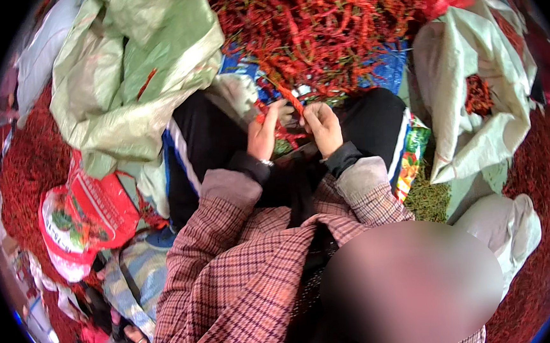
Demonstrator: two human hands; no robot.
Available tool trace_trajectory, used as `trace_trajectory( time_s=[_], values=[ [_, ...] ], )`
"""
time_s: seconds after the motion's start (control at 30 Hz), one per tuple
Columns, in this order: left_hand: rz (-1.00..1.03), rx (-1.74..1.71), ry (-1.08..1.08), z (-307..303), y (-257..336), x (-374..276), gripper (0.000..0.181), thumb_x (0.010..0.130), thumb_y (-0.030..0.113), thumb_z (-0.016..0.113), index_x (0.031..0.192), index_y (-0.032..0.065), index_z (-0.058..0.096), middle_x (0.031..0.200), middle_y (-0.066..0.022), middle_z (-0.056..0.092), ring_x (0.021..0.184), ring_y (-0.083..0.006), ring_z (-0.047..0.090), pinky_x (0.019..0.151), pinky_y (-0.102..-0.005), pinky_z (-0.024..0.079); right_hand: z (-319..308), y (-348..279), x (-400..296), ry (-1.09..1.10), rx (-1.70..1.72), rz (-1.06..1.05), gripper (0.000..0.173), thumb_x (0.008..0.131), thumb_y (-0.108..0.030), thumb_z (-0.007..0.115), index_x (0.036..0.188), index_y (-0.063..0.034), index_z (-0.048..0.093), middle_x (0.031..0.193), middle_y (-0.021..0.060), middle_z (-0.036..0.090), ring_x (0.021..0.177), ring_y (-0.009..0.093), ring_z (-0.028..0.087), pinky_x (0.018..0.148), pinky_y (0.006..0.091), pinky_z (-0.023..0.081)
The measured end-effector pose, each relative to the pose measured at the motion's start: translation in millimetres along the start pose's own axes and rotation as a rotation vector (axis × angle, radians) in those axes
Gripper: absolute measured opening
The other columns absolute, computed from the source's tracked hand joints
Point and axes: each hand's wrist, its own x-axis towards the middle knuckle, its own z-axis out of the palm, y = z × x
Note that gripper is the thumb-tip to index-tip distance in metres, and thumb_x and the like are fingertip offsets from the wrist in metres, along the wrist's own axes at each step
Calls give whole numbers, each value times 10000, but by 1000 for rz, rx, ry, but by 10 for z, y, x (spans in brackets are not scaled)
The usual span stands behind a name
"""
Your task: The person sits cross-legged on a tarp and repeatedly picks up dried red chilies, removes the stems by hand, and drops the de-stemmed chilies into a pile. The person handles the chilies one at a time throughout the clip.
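Note:
Both hands are over my lap, between my bent knees. A long orange-red chili pepper (290, 97) slants between them, its green stem end pointing up toward the pile. The fingertips of my right hand (323, 129) pinch its lower end. My left hand (265, 133) is curled around more red chili peppers (260, 111), and its fingertips lie close to the long pepper. How many peppers it holds is hidden by the fingers. Below the hands, further red peppers (289, 134) show above some green stems (282, 147). In front rises a large heap of red chili peppers (312, 20).
The heap rests on a blue sheet (394, 67). An open pale green woven sack (137, 52) stands at left, a white woven sack (453, 58) with peppers at right. A red printed bag (100, 207) lies at left, loose green stems (425, 197) at right. Another person (135, 334) appears lower left.

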Motion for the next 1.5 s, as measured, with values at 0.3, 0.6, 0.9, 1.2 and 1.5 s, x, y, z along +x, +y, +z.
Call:
trace_trajectory(
  time_s=[0.3, 0.6, 0.9, 1.2, 1.5],
  values=[
    [-178, -25, -30, -200, -185, -30, 259, 905, 223, 431, 1006, 7, 533, 776, -29, 579, 681, -101, 542, 627, -229, 427, 46, 129, -197, -166, -129, 7, 101, 821, -63, 561, 865, -24, 479, 752, -22, 498, 670, 49, 458, 640, 180, 385],
    [1, 643, -320, -78, -158, -127, 212, 849, 190, 511, 930, -6, 508, 702, -76, 535, 631, -139, 525, 591, -291, 416, -159, 80, -59, -137, -6, 224, 72, 829, -89, 564, 787, -31, 561, 687, -13, 548, 552, 28, 451, 500, 170, 357],
    [212, 778, -519, -98, -106, -105, 217, 824, 219, 534, 881, 10, 517, 668, -181, 489, 612, -323, 489, 578, -341, 399, -359, -163, -65, -267, 1081, 723, 236, 915, -192, 371, 730, -77, 463, 565, 1, 402, 413, 87, 295, 412, 217, 247],
    [-179, 36, 32, -149, -259, 90, 107, 800, 128, 598, 771, 54, 526, 633, 26, 520, 488, -57, 483, 458, -206, 395, -390, 125, 531, -196, -1552, 126, 460, 724, -346, 607, 966, 29, 497, 945, 209, 562, 833, 340, 568, 712, 411, 468],
    [-221, 98, 21, -179, -302, 67, 206, 821, 202, 554, 683, 51, 534, 575, 4, 506, 470, -82, 470, 457, -236, 379, -617, 486, 737, -28, -902, 164, 192, 711, -213, 643, 803, -47, 615, 707, 104, 623, 689, 211, 603, 641, 327, 469]
  ],
)
